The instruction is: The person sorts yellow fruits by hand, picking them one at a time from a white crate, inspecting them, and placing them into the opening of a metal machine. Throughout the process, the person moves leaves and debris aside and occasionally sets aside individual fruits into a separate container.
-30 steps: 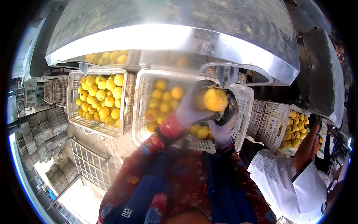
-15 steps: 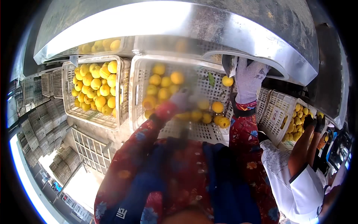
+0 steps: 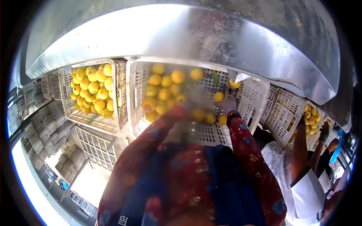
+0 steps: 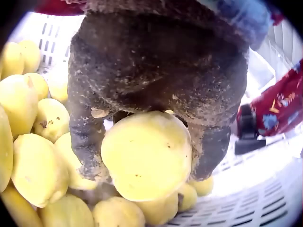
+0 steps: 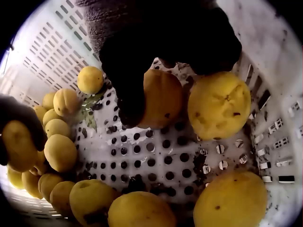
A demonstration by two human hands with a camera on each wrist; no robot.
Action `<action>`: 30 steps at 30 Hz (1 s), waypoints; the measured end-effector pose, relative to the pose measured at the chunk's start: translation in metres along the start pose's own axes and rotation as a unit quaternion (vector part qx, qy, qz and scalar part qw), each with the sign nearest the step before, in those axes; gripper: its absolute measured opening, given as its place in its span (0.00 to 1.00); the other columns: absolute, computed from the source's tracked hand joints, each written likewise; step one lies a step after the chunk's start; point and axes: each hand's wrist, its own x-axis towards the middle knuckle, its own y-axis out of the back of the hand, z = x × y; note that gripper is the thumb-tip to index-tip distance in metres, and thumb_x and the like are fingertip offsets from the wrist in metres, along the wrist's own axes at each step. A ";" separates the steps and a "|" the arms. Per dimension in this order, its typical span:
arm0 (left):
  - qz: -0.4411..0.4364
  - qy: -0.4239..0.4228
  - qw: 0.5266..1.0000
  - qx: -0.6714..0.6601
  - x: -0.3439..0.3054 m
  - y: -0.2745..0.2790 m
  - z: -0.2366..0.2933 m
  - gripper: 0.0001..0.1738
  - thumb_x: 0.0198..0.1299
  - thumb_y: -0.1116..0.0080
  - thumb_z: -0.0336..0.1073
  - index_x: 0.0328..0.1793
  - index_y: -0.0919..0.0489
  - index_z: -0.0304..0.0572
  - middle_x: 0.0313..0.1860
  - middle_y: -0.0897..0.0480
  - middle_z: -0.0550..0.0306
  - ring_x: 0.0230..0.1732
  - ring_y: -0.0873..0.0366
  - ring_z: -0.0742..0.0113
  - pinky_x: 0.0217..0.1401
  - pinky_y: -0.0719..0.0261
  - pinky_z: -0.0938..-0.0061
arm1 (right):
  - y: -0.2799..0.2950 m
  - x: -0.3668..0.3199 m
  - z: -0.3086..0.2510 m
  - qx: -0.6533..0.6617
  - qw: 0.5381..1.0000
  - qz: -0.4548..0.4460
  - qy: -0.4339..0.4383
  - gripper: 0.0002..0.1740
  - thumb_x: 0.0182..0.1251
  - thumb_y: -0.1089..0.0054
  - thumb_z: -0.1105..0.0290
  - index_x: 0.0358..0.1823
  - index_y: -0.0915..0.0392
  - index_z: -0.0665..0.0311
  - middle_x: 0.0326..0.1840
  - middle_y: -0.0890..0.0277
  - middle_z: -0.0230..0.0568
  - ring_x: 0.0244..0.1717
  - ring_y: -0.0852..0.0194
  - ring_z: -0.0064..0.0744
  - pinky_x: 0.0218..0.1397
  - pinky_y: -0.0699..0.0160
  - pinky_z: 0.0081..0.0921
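Down from the opening under the metal panel (image 3: pixel 158 34), the right hand (image 5: pixel 165 38) is now inside the white crate (image 3: pixel 250 98), among yellow fruit.
The left hand (image 4: pixel 156 71) grips a plump fruit (image 4: pixel 147 158) between curled fingers, beside the pile (image 3: pixel 164 90) on the crate's left side. One finger of the right hand lies against a loose fruit (image 5: pixel 163 99) toward the right edge; whether it is gripped, one cannot tell. Another fruit (image 5: pixel 219 105) sits just beside that one, under the hand. Near the far edge lies a green leaf (image 3: pixel 215 78). Past the left edge stands a full crate (image 3: pixel 120 69); past the right edge, a person in a white shirt (image 3: pixel 305 199) is beside a crate of fruit (image 3: pixel 283 113).
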 end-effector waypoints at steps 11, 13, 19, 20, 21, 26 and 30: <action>0.192 -0.104 0.815 -0.537 -0.099 0.087 0.041 0.32 0.64 0.37 0.34 0.73 0.34 0.40 0.62 0.24 0.57 0.62 0.27 0.73 0.62 0.24 0.75 | 0.084 -0.123 -0.073 0.711 0.678 -0.080 0.169 0.36 0.71 0.42 0.73 0.78 0.44 0.64 0.72 0.34 0.41 0.66 0.29 0.34 0.60 0.21 0.30; 0.209 -0.139 0.811 -0.528 -0.113 0.098 0.060 0.33 0.64 0.38 0.34 0.74 0.34 0.39 0.62 0.24 0.58 0.63 0.27 0.72 0.62 0.25 0.75 | 0.111 -0.155 -0.082 0.649 0.724 -0.054 0.226 0.43 0.67 0.39 0.74 0.81 0.51 0.64 0.76 0.40 0.41 0.69 0.32 0.34 0.59 0.20 0.29; 0.220 -0.184 0.753 -0.592 -0.127 0.100 0.085 0.33 0.65 0.39 0.33 0.75 0.37 0.39 0.64 0.25 0.57 0.62 0.27 0.72 0.63 0.25 0.75 | 0.130 -0.199 -0.095 0.426 0.827 0.155 0.333 0.52 0.54 0.28 0.81 0.78 0.50 0.68 0.75 0.42 0.44 0.73 0.39 0.34 0.69 0.30 0.31; 0.214 -0.191 0.748 -0.598 -0.128 0.101 0.089 0.34 0.65 0.39 0.33 0.75 0.37 0.40 0.64 0.25 0.57 0.62 0.27 0.71 0.63 0.25 0.75 | 0.128 -0.197 -0.098 0.421 0.818 0.199 0.338 0.51 0.52 0.26 0.81 0.77 0.48 0.68 0.73 0.40 0.45 0.71 0.36 0.35 0.69 0.29 0.32; 0.208 -0.200 0.743 -0.603 -0.129 0.104 0.096 0.34 0.65 0.39 0.33 0.76 0.37 0.40 0.64 0.25 0.57 0.62 0.26 0.71 0.62 0.25 0.75 | 0.126 -0.196 -0.101 0.415 0.808 0.243 0.341 0.51 0.51 0.24 0.80 0.75 0.46 0.68 0.70 0.38 0.46 0.68 0.34 0.37 0.68 0.29 0.32; 0.185 -0.172 0.756 -0.604 -0.148 0.135 0.126 0.30 0.63 0.39 0.32 0.72 0.33 0.41 0.61 0.24 0.53 0.59 0.21 0.67 0.59 0.19 0.73 | 0.147 -0.195 -0.117 0.441 0.773 0.348 0.294 0.43 0.51 0.24 0.75 0.69 0.36 0.67 0.62 0.32 0.48 0.61 0.28 0.42 0.62 0.25 0.34; 0.274 -0.329 0.743 -0.514 -0.135 0.132 0.113 0.29 0.66 0.47 0.31 0.74 0.35 0.42 0.62 0.24 0.53 0.60 0.21 0.66 0.59 0.19 0.74 | 0.181 -0.184 -0.130 0.306 0.787 0.474 0.249 0.40 0.53 0.24 0.71 0.67 0.33 0.69 0.56 0.28 0.50 0.54 0.25 0.45 0.52 0.20 0.32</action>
